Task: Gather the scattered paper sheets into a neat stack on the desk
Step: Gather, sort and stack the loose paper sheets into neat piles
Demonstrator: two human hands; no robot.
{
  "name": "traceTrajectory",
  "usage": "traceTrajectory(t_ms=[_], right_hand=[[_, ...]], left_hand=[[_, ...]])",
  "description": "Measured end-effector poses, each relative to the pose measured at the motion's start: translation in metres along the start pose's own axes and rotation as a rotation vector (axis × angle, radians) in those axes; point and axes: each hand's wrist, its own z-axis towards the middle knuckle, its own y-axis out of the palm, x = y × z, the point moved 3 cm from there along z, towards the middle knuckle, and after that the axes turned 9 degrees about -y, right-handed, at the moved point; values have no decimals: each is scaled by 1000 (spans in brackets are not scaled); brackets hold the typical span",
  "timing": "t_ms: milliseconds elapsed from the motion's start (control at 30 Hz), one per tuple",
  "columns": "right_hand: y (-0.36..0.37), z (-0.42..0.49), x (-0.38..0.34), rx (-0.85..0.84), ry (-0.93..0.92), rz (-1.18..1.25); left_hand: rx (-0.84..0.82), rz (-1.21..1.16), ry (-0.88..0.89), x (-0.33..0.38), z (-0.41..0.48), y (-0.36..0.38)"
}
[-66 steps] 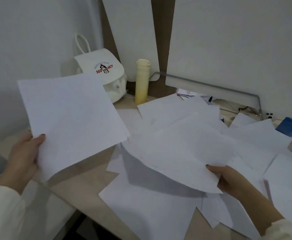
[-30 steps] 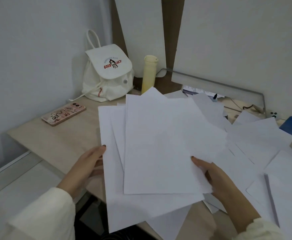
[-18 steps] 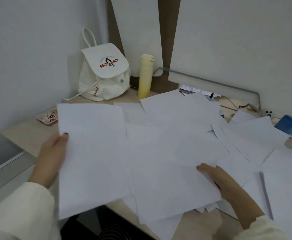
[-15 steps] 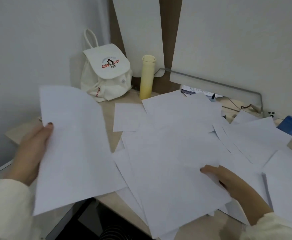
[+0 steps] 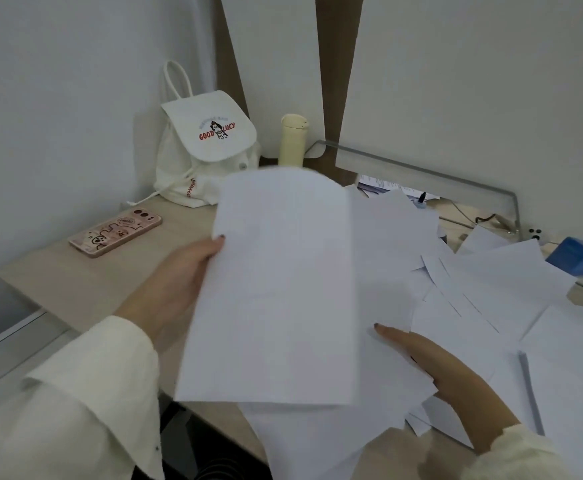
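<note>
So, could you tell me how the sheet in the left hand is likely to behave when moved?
The sheet probably flops: the left hand grips one edge only, and its top edge curves. It looks thin and light, so it may flutter. Laid on the loose sheets, it could well slide.
</note>
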Motion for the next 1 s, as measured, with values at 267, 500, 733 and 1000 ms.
traceTrajectory(t_ms=[267,500,733,1000], right_hand=[[11,-1,12,104,-35,131],[28,-10,7,153,-192,403],[51,-22,-7,107,-261,480],[35,-13,2,425,-255,271]], left_hand=[[429,467,-15,-74,-7,7],[386,224,-52,-73,-44,4],[78,121,-138,-63,-45,3],[171,102,-301,-83,-43,-7]])
